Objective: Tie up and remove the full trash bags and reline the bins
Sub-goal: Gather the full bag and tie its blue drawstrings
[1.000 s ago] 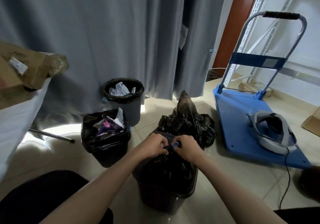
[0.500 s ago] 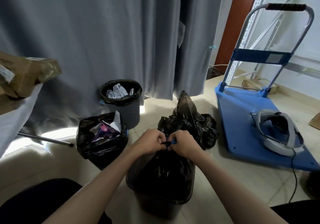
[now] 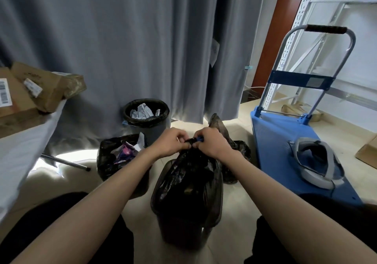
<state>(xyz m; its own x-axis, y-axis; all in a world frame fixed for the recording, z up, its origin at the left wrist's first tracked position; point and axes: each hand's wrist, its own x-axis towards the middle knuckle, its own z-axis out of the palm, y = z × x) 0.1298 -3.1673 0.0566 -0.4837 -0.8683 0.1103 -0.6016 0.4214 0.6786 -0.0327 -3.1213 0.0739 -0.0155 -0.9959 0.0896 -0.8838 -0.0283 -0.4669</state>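
Note:
A full black trash bag point(image 3: 189, 184) stands in a dark bin point(image 3: 183, 233) on the floor right in front of me. My left hand point(image 3: 173, 142) and my right hand point(image 3: 211, 142) both pinch its gathered neck, where a bit of blue drawstring point(image 3: 200, 139) shows between the fingers. Behind my right hand lies another tied black bag point(image 3: 232, 151). To the left stands a square bin with an open black liner point(image 3: 120, 155) full of wrappers. Farther back is a round grey bin point(image 3: 146, 119) holding white paper.
A blue platform trolley point(image 3: 285, 153) stands at the right with a grey headset point(image 3: 318, 161) on its deck. A white-covered table point(image 3: 24, 147) with cardboard boxes point(image 3: 36, 88) fills the left. Grey curtains point(image 3: 132, 39) hang behind the bins. My dark-clad knees flank the near bin.
My hands have drawn together and risen, pulling the bag's neck up taller out of the bin. The view has tilted slightly upward.

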